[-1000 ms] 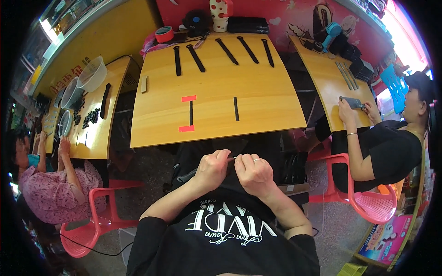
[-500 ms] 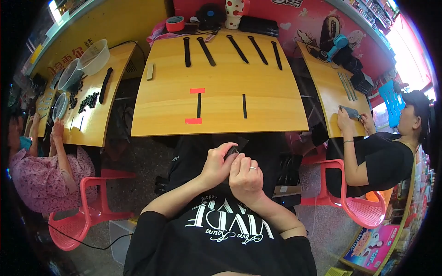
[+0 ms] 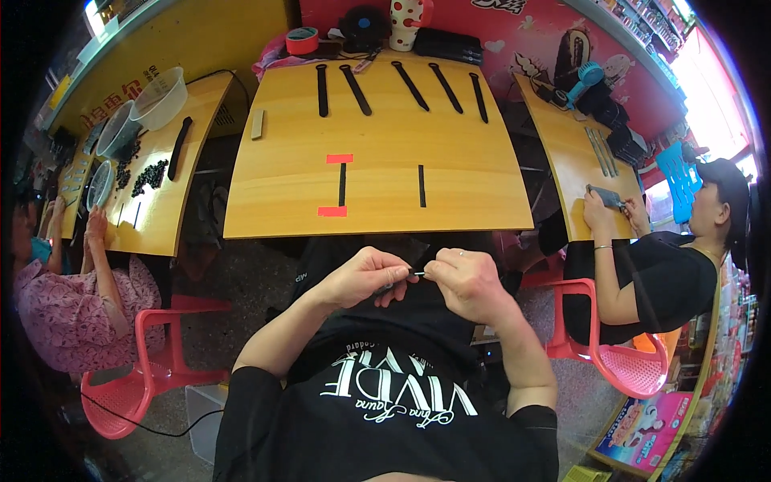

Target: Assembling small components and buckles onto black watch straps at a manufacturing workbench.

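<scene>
Over my lap, just off the table's near edge, my left hand [image 3: 361, 277] is closed on a dark piece [image 3: 391, 287], mostly covered by the fingers. To its right, my right hand [image 3: 467, 281] pinches a thin whitish piece [image 3: 419, 274]. That piece spans the small gap between the hands and seems to meet the dark piece; its kind is too small to make out. Beyond lies the wooden table [image 3: 281, 181], with a black strip [image 3: 343, 185] between two red tape pieces [image 3: 340, 159] and another black strip [image 3: 422, 185] to the right.
Several black straps with ringed ends [image 3: 409, 86] lie along the table's far side. A pale block [image 3: 257, 124] is at its left. Neighbouring tables hold plastic tubs [image 3: 159, 98], black bits [image 3: 150, 178] and a blue fan [image 3: 590, 75]. People sit on both sides on pink chairs [image 3: 574, 321].
My hands, pressed together around a dark piece before, have drawn apart. The right one moved right and up, and a thin whitish piece now shows between them.
</scene>
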Action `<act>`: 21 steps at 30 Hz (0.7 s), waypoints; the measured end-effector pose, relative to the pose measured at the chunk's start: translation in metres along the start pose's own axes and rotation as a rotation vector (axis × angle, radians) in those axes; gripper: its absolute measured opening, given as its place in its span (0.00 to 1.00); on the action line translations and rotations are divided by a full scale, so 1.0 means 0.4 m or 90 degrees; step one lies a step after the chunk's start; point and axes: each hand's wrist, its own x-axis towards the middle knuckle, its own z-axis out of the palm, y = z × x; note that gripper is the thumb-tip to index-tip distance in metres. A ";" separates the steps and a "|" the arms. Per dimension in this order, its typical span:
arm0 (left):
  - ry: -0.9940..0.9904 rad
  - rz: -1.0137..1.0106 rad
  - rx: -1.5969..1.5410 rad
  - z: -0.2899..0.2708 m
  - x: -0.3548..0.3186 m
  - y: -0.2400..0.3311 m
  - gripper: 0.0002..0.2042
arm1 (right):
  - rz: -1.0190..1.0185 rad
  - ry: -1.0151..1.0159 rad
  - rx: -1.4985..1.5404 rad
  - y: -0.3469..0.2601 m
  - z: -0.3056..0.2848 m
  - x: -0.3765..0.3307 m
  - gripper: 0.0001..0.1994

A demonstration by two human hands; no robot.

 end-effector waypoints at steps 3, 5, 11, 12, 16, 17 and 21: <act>0.033 -0.007 0.227 0.026 -0.009 0.033 0.10 | -0.055 -0.161 -0.006 0.013 -0.027 0.024 0.05; 0.058 0.070 0.389 0.035 -0.006 0.034 0.09 | -0.065 -0.168 -0.048 -0.004 -0.030 0.034 0.05; 0.263 0.170 0.198 0.059 0.005 -0.031 0.08 | -0.010 0.004 -0.390 -0.125 0.051 0.020 0.07; 0.297 0.217 0.106 0.060 0.010 -0.038 0.08 | 0.012 0.054 -0.450 -0.137 0.083 0.006 0.10; 0.247 0.270 -0.175 0.058 0.037 -0.078 0.08 | 0.081 0.133 -0.472 -0.141 0.163 -0.017 0.14; 0.247 0.271 -0.174 0.058 0.041 -0.090 0.08 | 0.097 0.149 -0.479 -0.143 0.184 -0.017 0.14; 0.283 0.246 -0.297 0.060 0.050 -0.085 0.10 | 0.120 0.183 -0.428 -0.125 0.201 -0.010 0.14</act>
